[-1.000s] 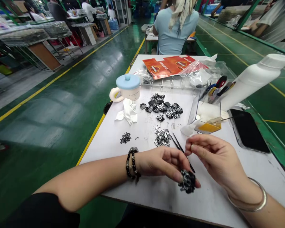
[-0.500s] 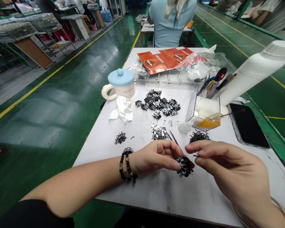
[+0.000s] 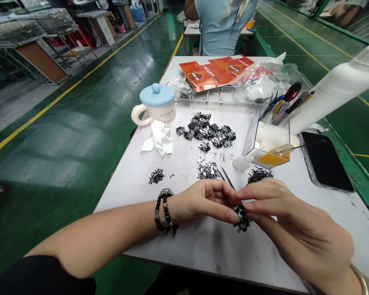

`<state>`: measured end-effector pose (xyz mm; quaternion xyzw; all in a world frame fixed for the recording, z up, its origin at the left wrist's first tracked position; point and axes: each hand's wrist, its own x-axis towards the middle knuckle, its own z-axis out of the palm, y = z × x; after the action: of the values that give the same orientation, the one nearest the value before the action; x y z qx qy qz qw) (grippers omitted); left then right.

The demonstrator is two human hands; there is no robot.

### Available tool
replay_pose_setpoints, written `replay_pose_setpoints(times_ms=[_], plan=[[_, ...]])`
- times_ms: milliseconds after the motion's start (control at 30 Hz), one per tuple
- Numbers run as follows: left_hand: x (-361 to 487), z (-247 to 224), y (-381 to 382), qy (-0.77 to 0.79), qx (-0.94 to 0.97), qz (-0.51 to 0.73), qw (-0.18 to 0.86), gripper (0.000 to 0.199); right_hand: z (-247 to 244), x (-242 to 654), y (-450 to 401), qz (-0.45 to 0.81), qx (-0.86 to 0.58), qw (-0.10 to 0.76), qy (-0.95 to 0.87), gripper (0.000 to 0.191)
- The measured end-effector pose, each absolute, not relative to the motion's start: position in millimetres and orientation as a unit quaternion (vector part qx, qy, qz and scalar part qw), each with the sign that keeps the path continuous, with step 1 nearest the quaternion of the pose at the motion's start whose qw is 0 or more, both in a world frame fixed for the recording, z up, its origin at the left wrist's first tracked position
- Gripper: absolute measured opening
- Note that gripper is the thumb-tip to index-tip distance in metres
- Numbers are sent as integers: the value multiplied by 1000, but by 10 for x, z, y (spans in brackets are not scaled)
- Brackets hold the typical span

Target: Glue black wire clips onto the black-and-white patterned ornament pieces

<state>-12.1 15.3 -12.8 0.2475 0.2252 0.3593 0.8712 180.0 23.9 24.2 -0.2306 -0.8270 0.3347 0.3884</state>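
Note:
My left hand (image 3: 207,200) pinches a small black-and-silver part (image 3: 241,219) between thumb and fingers, just above the table. My right hand (image 3: 298,221) has its thumb and fingertips pressed together against the right side of that part. A thin black strip was in this pinch a moment ago; the fingertips now hide it. Beyond the hands lie a heap of short black curved strips (image 3: 260,175), a heap of small silver metal pieces (image 3: 208,170) and dark tweezers (image 3: 226,177). Farther back is a pile of similar black-and-silver parts (image 3: 207,130).
A lidded mug (image 3: 158,104) and crumpled tissue (image 3: 158,139) are at the left, with another small strip heap (image 3: 156,175). On the right stand a tool holder (image 3: 269,141), a tall white bottle (image 3: 335,92) and a phone (image 3: 326,162). A person (image 3: 224,28) sits ahead.
My right hand has moved left, bringing its fingertips from beside the black-and-silver part to its edge. The thin black strip in its pinch is now hidden. My left hand keeps its hold.

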Motion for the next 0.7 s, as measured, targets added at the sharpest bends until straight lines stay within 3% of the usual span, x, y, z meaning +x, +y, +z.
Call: replay_pose_setpoints(times_ms=[433, 567, 700], plan=[[-140, -159, 133, 227, 260, 335, 877, 29, 67, 1768, 244, 654, -286, 368, -596, 10], [-139, -145, 135, 224, 257, 330, 880, 30, 48, 1764, 274, 680, -267, 361, -580, 9], [-146, -130, 131, 232, 266, 326, 877, 29, 88, 1764, 293, 616, -271, 366, -643, 7]])
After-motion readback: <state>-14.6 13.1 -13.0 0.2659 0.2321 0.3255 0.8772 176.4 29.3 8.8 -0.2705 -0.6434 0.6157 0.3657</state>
